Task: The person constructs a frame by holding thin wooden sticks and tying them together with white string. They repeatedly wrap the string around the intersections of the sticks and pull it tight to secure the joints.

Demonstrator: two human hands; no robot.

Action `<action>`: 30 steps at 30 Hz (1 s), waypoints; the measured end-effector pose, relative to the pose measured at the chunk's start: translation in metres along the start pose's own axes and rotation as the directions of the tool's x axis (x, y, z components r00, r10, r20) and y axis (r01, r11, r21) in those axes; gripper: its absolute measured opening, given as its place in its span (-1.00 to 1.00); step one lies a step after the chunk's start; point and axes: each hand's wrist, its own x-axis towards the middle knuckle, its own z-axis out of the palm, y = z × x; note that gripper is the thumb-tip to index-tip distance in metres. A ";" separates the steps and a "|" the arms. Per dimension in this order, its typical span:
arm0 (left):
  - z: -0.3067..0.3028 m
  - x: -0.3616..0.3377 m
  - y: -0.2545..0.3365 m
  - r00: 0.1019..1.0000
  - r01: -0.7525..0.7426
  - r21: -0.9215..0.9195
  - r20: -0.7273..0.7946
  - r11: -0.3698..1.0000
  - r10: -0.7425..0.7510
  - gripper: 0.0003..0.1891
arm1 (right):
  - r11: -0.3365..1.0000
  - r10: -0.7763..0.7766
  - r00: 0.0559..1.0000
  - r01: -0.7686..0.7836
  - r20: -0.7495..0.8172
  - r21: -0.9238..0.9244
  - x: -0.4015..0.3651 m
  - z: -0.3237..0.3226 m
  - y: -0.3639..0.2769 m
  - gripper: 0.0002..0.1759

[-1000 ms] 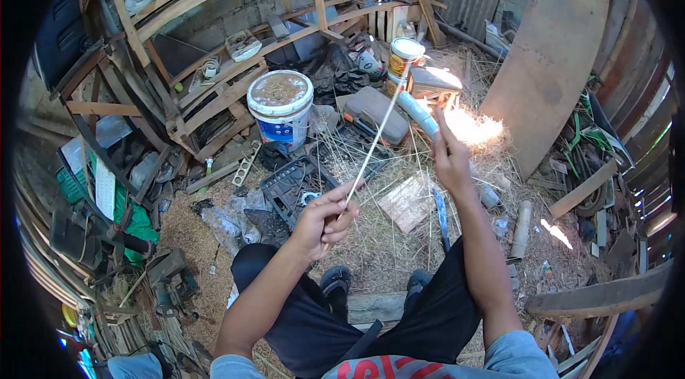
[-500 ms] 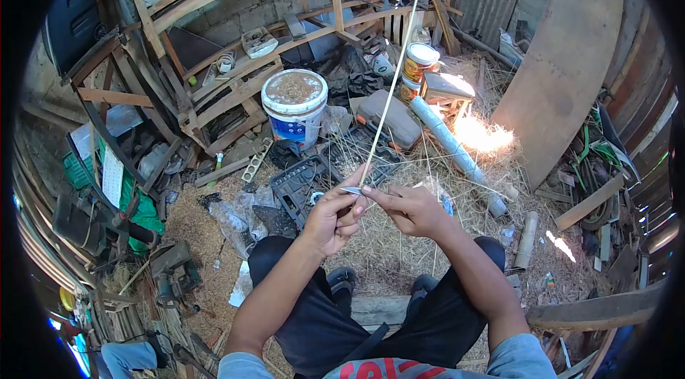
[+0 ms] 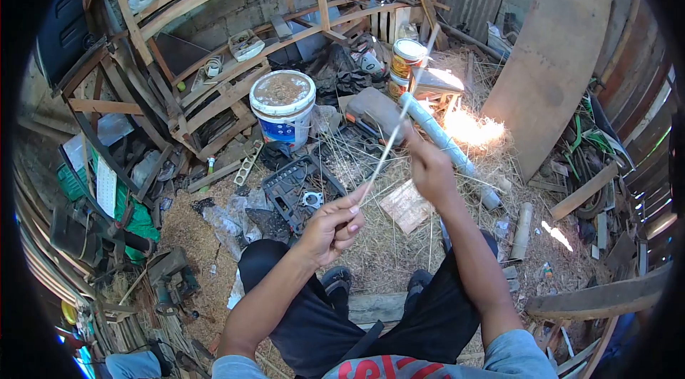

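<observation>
My left hand [image 3: 332, 228] is closed in a pinch on the lower end of a long, thin, pale strip that looks like bamboo [image 3: 385, 154]. The strip slants up and away to the right, its far end blurred. Farther along it is my right hand [image 3: 433, 173], closed, with blurred fingertips at the strip. A knife blade showed between the hands a moment ago; now my right hand's fingers hide it. Below my right wrist, a narrow grey-blue piece [image 3: 445, 232] shows in part, perhaps the knife's handle.
Beyond my hands are an open black tool case [image 3: 303, 190], a white-and-blue bucket [image 3: 283, 111], a grey pipe [image 3: 449, 148] and stacked paint cans [image 3: 408, 58]. A flat wood piece [image 3: 407, 206] lies on the shavings. A wide board [image 3: 553, 65] leans at right.
My right hand has moved up and away along the strip, and the blade has gone from sight. My left hand stays near the lower end. The strip now leans farther right.
</observation>
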 end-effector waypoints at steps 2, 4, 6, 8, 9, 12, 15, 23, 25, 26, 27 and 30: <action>0.006 -0.004 -0.003 0.996 0.082 0.060 0.017 0.995 -0.083 -0.46 | 0.901 0.434 0.901 -0.434 0.020 0.018 0.011 -0.024 0.009 -0.45; 0.006 -0.003 -0.006 0.993 0.113 0.048 0.030 0.992 -0.115 -0.45 | 0.835 0.550 0.832 -0.544 -0.072 0.087 0.006 -0.036 0.042 -0.47; 0.003 0.000 -0.005 0.995 0.101 0.026 0.017 0.995 -0.102 -0.44 | 0.754 0.649 0.756 -0.623 -0.086 0.208 0.003 -0.037 0.055 -0.49; -0.001 0.003 0.000 1.000 0.022 -0.020 -0.005 1.000 -0.022 -0.43 | 0.637 0.734 0.679 -0.685 -0.008 0.354 -0.001 -0.035 0.049 -0.50; -0.002 0.004 0.003 1.000 -0.016 -0.042 -0.019 0.999 0.016 -0.43 | 0.641 0.717 0.697 -0.656 -0.008 0.398 -0.003 -0.028 0.044 -0.54; 0.000 0.005 0.011 0.997 -0.075 -0.109 -0.029 0.991 0.072 -0.45 | 0.686 0.621 0.775 -0.609 0.115 0.399 0.000 -0.017 0.000 -0.59; 0.002 0.007 0.013 0.998 -0.061 -0.151 0.000 0.987 0.062 -0.45 | 0.931 0.132 0.991 -0.135 0.031 0.339 -0.016 0.012 -0.025 -0.61; -0.003 0.009 0.015 0.997 -0.074 -0.239 0.003 0.968 0.077 -0.44 | 0.980 -0.146 0.897 0.074 0.417 0.186 -0.017 0.000 -0.078 -0.42; 0.000 0.008 0.013 0.997 -0.071 -0.209 -0.021 0.975 0.068 -0.44 | 0.967 -0.185 0.894 0.092 0.408 0.238 -0.019 0.003 -0.077 -0.35; -0.001 0.008 0.012 0.998 -0.067 -0.208 -0.020 0.976 0.064 -0.43 | 0.969 -0.190 0.887 0.099 0.422 0.228 -0.020 0.003 -0.077 -0.33; -0.002 0.008 0.011 0.998 -0.062 -0.207 -0.019 0.976 0.059 -0.43 | 0.970 -0.194 0.879 0.105 0.437 0.218 -0.020 0.004 -0.076 -0.30; -0.003 0.006 0.011 0.998 -0.061 -0.207 0.008 0.976 0.064 -0.43 | 0.979 -0.187 0.875 0.127 0.447 0.161 -0.021 0.005 -0.077 -0.27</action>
